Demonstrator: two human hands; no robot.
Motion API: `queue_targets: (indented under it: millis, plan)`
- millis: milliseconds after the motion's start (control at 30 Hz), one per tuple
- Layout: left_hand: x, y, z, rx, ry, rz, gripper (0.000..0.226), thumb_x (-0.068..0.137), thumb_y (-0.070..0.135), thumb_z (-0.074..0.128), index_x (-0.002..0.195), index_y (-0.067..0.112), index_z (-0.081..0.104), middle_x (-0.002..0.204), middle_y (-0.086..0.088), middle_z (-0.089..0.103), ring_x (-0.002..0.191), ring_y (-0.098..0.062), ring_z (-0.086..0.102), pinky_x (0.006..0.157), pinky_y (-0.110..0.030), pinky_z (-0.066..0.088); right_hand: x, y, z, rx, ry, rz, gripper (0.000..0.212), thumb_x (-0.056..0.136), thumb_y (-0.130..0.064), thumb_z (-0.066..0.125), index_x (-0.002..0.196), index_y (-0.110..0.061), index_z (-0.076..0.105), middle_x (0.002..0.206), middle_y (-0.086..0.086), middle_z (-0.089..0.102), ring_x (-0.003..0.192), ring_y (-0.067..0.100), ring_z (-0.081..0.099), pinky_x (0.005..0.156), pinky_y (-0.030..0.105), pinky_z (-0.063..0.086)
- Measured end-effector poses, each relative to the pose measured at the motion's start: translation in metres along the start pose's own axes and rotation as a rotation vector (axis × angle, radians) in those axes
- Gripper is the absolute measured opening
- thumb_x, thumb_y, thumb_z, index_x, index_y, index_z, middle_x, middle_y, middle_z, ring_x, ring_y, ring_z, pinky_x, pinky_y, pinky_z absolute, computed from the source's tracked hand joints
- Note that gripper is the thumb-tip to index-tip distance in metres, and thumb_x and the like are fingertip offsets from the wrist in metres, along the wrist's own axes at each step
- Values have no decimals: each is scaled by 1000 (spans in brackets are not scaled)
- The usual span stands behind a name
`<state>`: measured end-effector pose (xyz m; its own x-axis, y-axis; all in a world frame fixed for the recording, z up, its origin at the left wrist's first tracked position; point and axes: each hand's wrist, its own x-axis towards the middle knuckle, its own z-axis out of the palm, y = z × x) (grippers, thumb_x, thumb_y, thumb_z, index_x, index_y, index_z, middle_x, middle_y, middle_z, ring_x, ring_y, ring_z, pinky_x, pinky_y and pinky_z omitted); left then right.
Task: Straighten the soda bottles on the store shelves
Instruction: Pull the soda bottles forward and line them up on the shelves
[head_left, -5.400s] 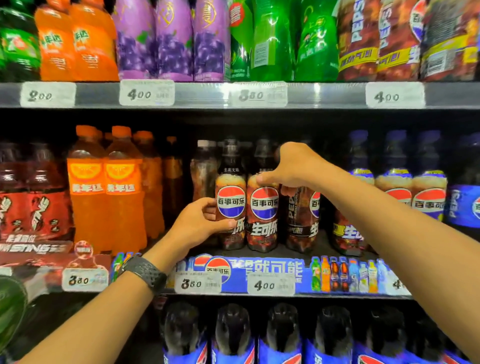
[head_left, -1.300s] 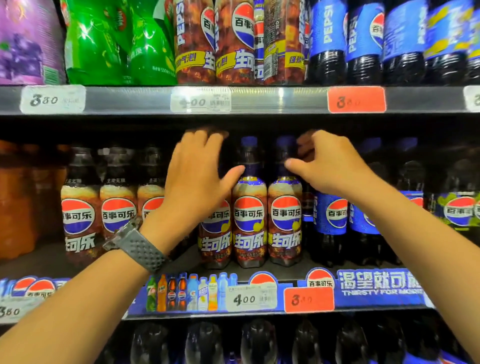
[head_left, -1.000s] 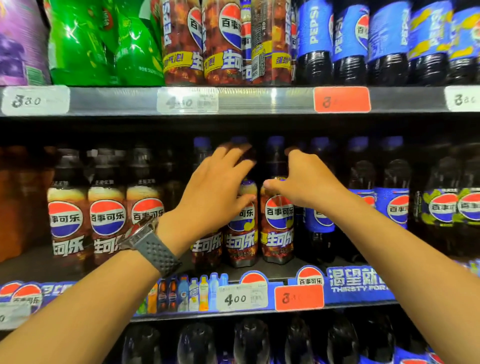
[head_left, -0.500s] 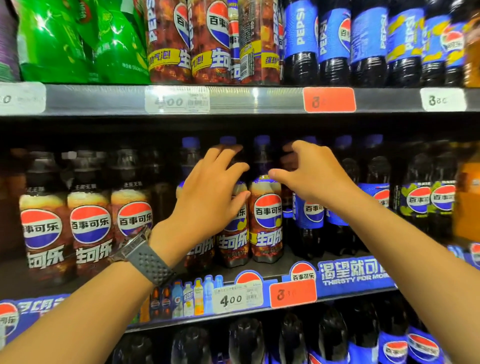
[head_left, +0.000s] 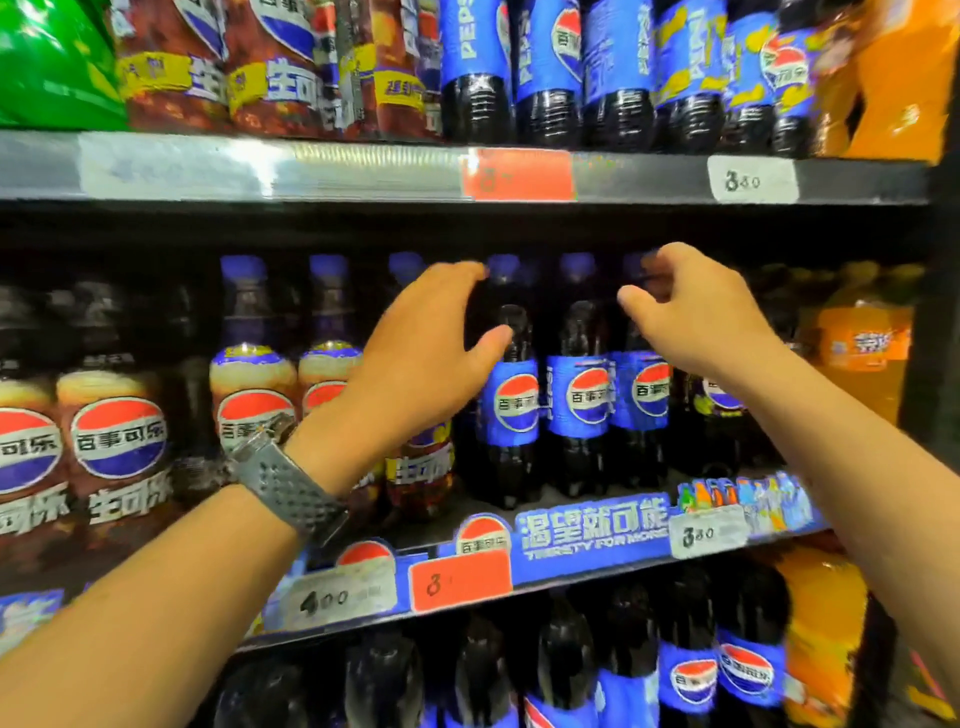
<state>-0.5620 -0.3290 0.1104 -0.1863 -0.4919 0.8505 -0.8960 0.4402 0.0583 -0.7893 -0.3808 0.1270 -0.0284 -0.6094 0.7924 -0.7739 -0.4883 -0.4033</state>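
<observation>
The blue-label cola bottles (head_left: 579, 395) stand upright in a front row on the middle shelf (head_left: 587, 530), logos facing out, and they are now what the hands are on. A moment ago both hands were over the brown-label cola bottles (head_left: 254, 395) further left; those now sit in a tidy row with labels forward, so that stretch looks finished and the work has slid rightward.

The left hand (head_left: 415, 358) is cupped around the neck and shoulder of the leftmost blue bottle, fingers (head_left: 457, 275) spread apart with the thumb touching the bottle's front, not clamped tight. The right hand (head_left: 696, 317) hovers at the necks of the bottles further right, fingers curled loosely and holding nothing that I can see.

A grey watch (head_left: 291, 488) sits on the left wrist. Just beyond the right hand stand orange soda bottles (head_left: 862, 343), probably next in line. The picture is blurred, so small tilts are hard to judge.
</observation>
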Motion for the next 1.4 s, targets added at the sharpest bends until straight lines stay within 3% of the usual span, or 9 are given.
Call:
queue_targets:
  millis: [167, 467, 567, 700, 967, 1167, 1267, 1333, 1400]
  plan:
    - [16, 26, 27, 117, 12, -163, 63, 85, 39, 64, 137, 11, 42, 121, -15, 56, 113, -31, 51, 92, -36, 39, 18, 33, -8, -106, -34, -93, 46, 89, -31, 59, 126, -5, 49, 121, 17, 54, 110, 35, 53, 86, 36, 42]
    - [30, 40, 37, 339, 24, -359, 96, 75, 56, 69, 148, 12, 24, 107, -17, 62, 103, -38, 56, 72, -38, 43, 32, 51, -13, -164, -282, -152, 44, 83, -45, 67, 93, -14, 37, 107, 16, 57, 86, 30, 51, 65, 31, 33]
    - [36, 36, 35, 287, -22, -450, 81, 74, 54, 72, 135, 12, 42, 108, -14, 65, 102, -36, 59, 78, -41, 49, 38, 55, -14, -145, -380, -131, 45, 80, -48, 69, 92, -14, 41, 108, 13, 59, 79, 24, 45, 65, 31, 34]
    - [40, 32, 34, 215, -47, -545, 48, 71, 56, 73, 81, 12, 56, 91, -8, 64, 83, -27, 58, 65, -32, 40, 47, 60, -14, -101, -437, -102, 59, 77, -49, 71, 116, -10, 51, 120, 10, 57, 100, 27, 55, 74, 32, 43]
    - [42, 30, 39, 159, -14, -563, 50, 73, 55, 73, 89, 10, 59, 79, -3, 58, 73, -21, 56, 58, -31, 39, 45, 59, -10, -49, -330, -106, 62, 64, -57, 78, 105, -13, 61, 98, 2, 66, 87, 21, 62, 78, 41, 55]
    - [40, 32, 38, 179, -46, -539, 60, 73, 59, 70, 100, 7, 57, 77, -2, 57, 64, -12, 49, 48, -27, 32, 46, 57, -13, -95, -383, -146, 65, 70, -57, 73, 115, -13, 57, 109, 5, 63, 95, 23, 60, 83, 41, 54]
    - [41, 36, 41, 208, 21, -408, 87, 75, 57, 69, 142, 11, 36, 109, -7, 60, 96, -27, 57, 70, -34, 46, 49, 60, -21, -70, -313, -190, 65, 76, -49, 72, 126, -13, 54, 120, 5, 61, 104, 22, 59, 88, 35, 50]
    - [43, 41, 44, 278, 101, -284, 84, 78, 57, 65, 144, 16, 35, 131, -13, 51, 119, -34, 47, 93, -42, 45, 51, 64, -31, -18, -232, -227, 53, 79, -42, 72, 123, -15, 58, 114, 1, 65, 101, 18, 61, 87, 29, 48]
    - [47, 50, 49, 332, 158, -192, 77, 78, 61, 61, 138, 17, 42, 126, -14, 53, 119, -35, 45, 96, -46, 42, 52, 74, -41, 0, -154, -263, 38, 82, -36, 70, 114, -16, 63, 103, -1, 66, 93, 16, 61, 82, 27, 47]
